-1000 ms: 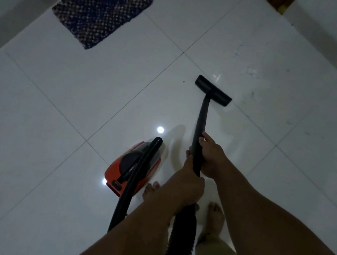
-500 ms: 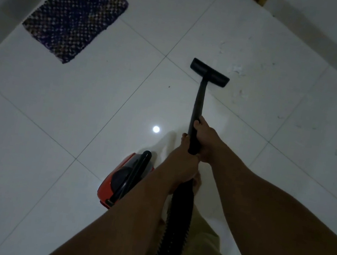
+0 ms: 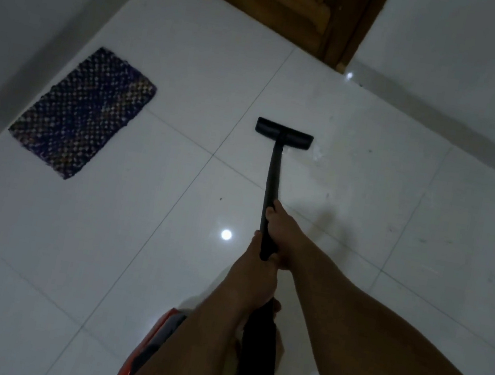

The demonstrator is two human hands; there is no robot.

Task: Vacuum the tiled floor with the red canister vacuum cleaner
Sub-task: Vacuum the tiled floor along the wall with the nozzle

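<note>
Gripping the black wand (image 3: 274, 175), the left hand (image 3: 254, 277) and right hand (image 3: 280, 234) have pushed its floor head (image 3: 284, 132) farther toward 12 o'clock, nearer the wooden door (image 3: 279, 1). Red vacuum (image 3: 145, 352) sits at 6 o'clock, now mostly hidden behind the left forearm; mat (image 3: 83, 112) lies at 10 o'clock.

Red canister (image 3: 144, 362), seemingly purple speckled mat (image 3: 84, 113).
</note>
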